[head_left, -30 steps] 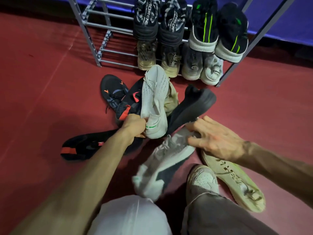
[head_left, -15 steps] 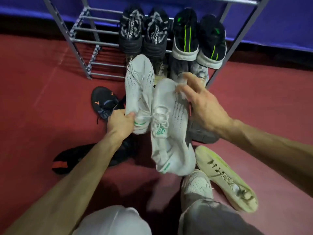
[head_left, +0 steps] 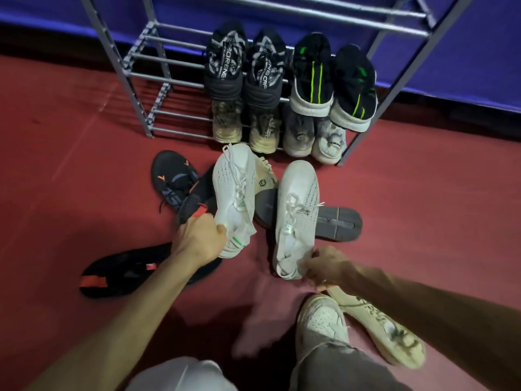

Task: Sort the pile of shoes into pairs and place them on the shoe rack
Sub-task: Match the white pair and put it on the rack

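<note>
Fingers of left hand (head_left: pixel 198 241) curl tight around heel of one white knit shoe (head_left: pixel 234 193); right hand (head_left: pixel 327 268) pinches heel of matching white shoe (head_left: pixel 296 218).

The red floor (head_left: pixel 423 235) carries a grey shoe rack (head_left: pixel 135 80) beyond both grips. Black shoes (head_left: pixel 172 179) lie left of them; a cream shoe (head_left: pixel 389 334) lies nearest.
</note>
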